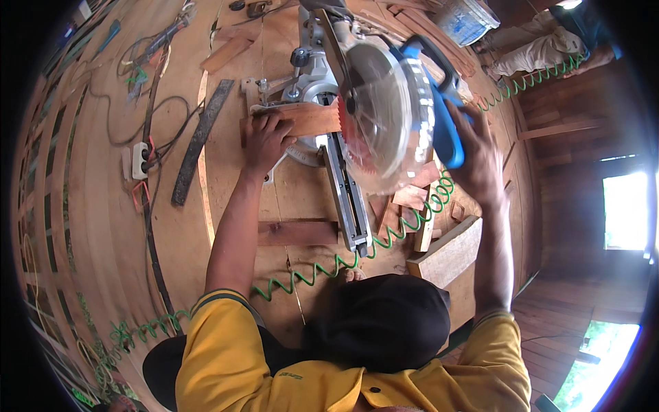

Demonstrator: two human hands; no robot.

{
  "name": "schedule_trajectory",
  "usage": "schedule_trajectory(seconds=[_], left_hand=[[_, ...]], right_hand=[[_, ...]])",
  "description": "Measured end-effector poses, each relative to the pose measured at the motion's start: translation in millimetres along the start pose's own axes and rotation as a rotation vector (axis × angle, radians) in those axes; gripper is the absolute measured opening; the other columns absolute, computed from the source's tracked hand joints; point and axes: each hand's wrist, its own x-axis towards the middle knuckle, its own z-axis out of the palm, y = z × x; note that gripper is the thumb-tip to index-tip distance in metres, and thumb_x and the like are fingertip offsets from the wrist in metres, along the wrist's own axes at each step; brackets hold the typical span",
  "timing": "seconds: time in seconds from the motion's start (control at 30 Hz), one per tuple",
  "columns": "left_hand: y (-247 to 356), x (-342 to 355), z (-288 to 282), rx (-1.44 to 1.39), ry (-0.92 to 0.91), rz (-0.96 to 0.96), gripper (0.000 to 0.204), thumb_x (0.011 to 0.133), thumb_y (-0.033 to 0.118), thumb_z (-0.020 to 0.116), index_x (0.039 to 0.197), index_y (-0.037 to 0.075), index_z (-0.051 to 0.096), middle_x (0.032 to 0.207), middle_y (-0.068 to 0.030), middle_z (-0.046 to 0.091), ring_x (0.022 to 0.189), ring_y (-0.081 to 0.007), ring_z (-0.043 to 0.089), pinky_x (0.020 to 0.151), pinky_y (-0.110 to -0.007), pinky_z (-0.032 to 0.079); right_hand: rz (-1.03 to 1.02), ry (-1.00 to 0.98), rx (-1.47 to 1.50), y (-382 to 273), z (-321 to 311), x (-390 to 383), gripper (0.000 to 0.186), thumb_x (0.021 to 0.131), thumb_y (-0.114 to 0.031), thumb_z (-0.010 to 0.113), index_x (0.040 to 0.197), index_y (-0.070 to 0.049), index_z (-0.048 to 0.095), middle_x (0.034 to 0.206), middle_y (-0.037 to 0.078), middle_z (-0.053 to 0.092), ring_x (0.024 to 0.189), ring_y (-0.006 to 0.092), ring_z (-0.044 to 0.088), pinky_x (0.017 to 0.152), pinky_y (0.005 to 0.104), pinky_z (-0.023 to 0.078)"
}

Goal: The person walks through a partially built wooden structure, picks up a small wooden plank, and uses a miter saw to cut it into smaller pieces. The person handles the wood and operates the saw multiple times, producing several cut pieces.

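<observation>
A miter saw with a clear round blade guard [384,96] stands in the middle of the wooden floor. My left hand [266,142] grips a short reddish-brown wooden board [314,119] on the saw's base, its fingers bent over the near edge. The board's right end meets the red toothed blade [349,134]; whether the teeth are cutting into it I cannot tell. On the right, my right hand [477,152] is closed round the saw's blue handle [447,136], slightly blurred. Under the guard runs the saw's grey slotted arm [347,192], pointing towards me.
A coiled green air hose [316,273] crosses the floor before me. Wood offcuts [410,198] and a thick block [446,250] lie at right. Leftward are a dark strip [202,143], a power strip [140,161] and cords. Behind are a bucket [463,20] and another person [542,51].
</observation>
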Motion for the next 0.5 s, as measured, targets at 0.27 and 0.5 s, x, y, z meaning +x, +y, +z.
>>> schedule_trajectory(seconds=[0.27, 0.5], left_hand=[[-6, -5, 7, -0.021, -0.013, 0.004, 0.039, 0.084, 0.037, 0.076, 0.12, 0.022, 0.071, 0.13, -0.0015, 0.058, 0.124, -0.0221, 0.051, 0.108, -0.055, 0.031], [2, 2, 6, -0.031, 0.057, 0.017, 0.036, 0.083, 0.033, 0.077, 0.117, 0.022, 0.072, 0.129, -0.0017, 0.059, 0.124, -0.0241, 0.053, 0.11, -0.054, 0.032]], right_hand=[[0.033, 0.032, 0.061, -10, 21, -86, 0.087, 0.068, -0.006, 0.081, 0.15, -0.013, 0.052, 0.141, 0.013, 0.051, 0.114, 0.0306, 0.062, 0.103, 0.0454, 0.047], [-0.01, 0.153, -0.006, -5, 73, -121, 0.071, 0.074, -0.019, 0.081, 0.139, -0.011, 0.054, 0.127, 0.011, 0.062, 0.111, 0.0282, 0.062, 0.095, 0.0427, 0.043]])
